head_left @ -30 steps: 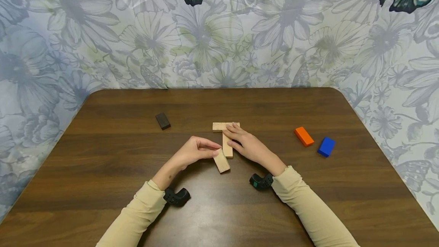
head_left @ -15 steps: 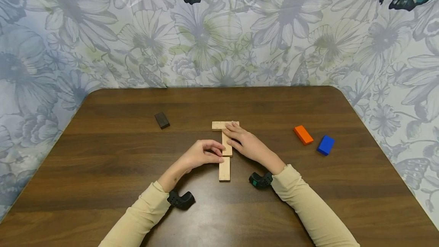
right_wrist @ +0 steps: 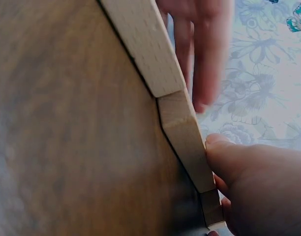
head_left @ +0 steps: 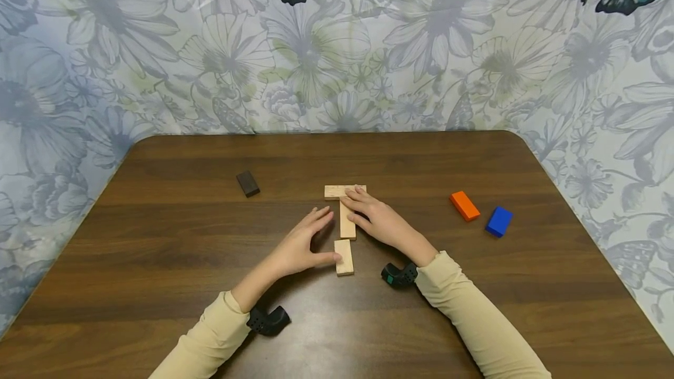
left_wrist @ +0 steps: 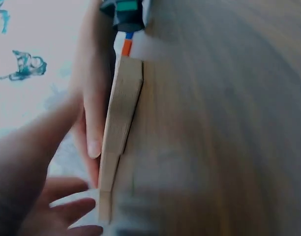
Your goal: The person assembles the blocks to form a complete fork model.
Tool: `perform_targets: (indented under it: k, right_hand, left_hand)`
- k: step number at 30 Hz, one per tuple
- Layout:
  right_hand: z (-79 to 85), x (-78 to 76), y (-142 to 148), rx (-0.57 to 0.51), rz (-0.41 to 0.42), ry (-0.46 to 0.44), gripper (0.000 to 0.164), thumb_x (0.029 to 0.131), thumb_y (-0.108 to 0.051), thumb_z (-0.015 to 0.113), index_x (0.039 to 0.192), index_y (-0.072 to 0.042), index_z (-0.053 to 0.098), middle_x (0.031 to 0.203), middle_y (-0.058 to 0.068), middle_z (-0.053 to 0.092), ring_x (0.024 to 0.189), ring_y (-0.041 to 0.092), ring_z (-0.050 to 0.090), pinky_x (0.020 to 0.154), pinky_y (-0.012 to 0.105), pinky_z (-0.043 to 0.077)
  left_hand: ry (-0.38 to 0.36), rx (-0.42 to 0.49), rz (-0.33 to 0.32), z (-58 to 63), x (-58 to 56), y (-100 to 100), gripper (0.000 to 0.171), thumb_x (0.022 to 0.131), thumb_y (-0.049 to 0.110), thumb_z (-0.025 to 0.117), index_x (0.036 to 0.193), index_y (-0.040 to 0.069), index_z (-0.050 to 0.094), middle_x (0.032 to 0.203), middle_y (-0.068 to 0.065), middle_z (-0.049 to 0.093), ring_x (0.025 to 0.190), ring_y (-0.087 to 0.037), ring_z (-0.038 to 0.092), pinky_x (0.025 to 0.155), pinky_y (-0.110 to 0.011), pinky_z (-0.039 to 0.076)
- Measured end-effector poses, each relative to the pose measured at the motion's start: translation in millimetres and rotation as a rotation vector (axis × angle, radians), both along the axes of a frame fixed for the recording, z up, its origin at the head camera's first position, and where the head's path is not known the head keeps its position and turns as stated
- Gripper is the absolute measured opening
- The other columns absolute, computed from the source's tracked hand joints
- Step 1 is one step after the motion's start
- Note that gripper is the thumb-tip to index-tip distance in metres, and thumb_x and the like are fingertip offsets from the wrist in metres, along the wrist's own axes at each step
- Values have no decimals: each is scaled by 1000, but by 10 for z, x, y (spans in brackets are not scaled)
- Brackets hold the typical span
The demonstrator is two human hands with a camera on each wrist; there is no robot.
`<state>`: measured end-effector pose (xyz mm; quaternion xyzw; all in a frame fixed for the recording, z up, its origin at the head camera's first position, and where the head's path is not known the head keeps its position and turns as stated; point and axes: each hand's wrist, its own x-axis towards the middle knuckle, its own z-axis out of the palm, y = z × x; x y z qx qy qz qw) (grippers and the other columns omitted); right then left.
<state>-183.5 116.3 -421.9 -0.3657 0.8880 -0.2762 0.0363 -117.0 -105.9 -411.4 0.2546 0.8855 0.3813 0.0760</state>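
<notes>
Three pale wooden blocks lie flat, forming a T with a long stem. The far block (head_left: pixel 333 192) is crosswise, the middle block (head_left: pixel 347 228) runs toward me from it, and the near block (head_left: pixel 345 266) continues the line, set slightly left. My left hand (head_left: pixel 297 248) is spread beside the stem, its thumb tip at the near block's left edge and its fingers left of the middle block. My right hand (head_left: pixel 383 222) rests with extended fingers over the far and middle blocks, covering part of both. In the right wrist view, the near block (right_wrist: pixel 145 44) meets the middle block (right_wrist: pixel 187 152) end to end.
A dark brown block (head_left: pixel 248 183) lies at the back left of the wooden table (head_left: pixel 158 250). To the right are an orange block (head_left: pixel 464 206) and a blue block (head_left: pixel 499 221). A patterned cloth (head_left: pixel 337 63) hangs behind the table's far edge.
My left hand pinched the near block at a slant, then straightened it into line below the middle block. Now its fingers have spread and let go. The right hand has stayed in place.
</notes>
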Motion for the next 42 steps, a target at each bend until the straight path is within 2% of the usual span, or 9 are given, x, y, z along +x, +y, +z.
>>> perform_targets:
  k: [3,5,8,15,26,35,42]
  right_hand:
    - [10,2,0,7,0,-7,47,100,-29,47,143,-10,40,150,8,27,138,23,14,107,44,21]
    - [15,2,3,7,-3,-13,47,100,-28,46,143,-11,40,150,8,27,138,22,14,107,44,21]
    - [16,3,4,2,-8,-13,46,100,-27,47,143,-11,40,150,8,27,138,23,14,107,45,21]
    - [1,9,-3,3,0,-19,47,100,-28,46,143,-10,39,150,8,26,139,23,13,107,45,20]
    - [12,2,-8,-12,15,11,46,100,-24,48,142,-7,41,149,12,28,138,30,16,106,47,20]
    - [67,-39,-16,-14,7,28,46,100,-25,47,142,-7,41,149,11,27,138,26,15,107,46,20]
    - [37,18,-12,16,17,0,47,100,-27,45,143,-8,39,150,10,25,139,26,13,107,45,20]
  left_hand:
    - [-3,-227,-67,37,123,-25,101,79,52,69,146,-5,19,153,-19,4,138,-36,-6,105,-58,6]
    - [-10,-340,-103,57,189,0,106,80,59,63,147,-5,12,153,-18,-4,137,-34,-13,104,-58,1]
    - [6,-430,-115,66,248,81,103,83,63,56,148,-3,9,153,-16,-7,137,-31,-14,105,-57,-1]
    - [74,-497,-60,15,305,254,95,89,61,47,147,-6,11,153,-17,-4,138,-31,-10,105,-57,3]
    - [122,-525,34,-2,330,394,97,88,62,46,146,-8,12,152,-21,3,139,-32,-3,105,-58,7]
    - [149,-550,59,25,274,409,98,88,64,46,146,-7,12,153,-20,3,139,-31,-3,105,-57,7]
    - [136,-526,40,-3,340,388,100,87,65,45,145,-9,12,152,-22,3,138,-33,-3,105,-59,8]
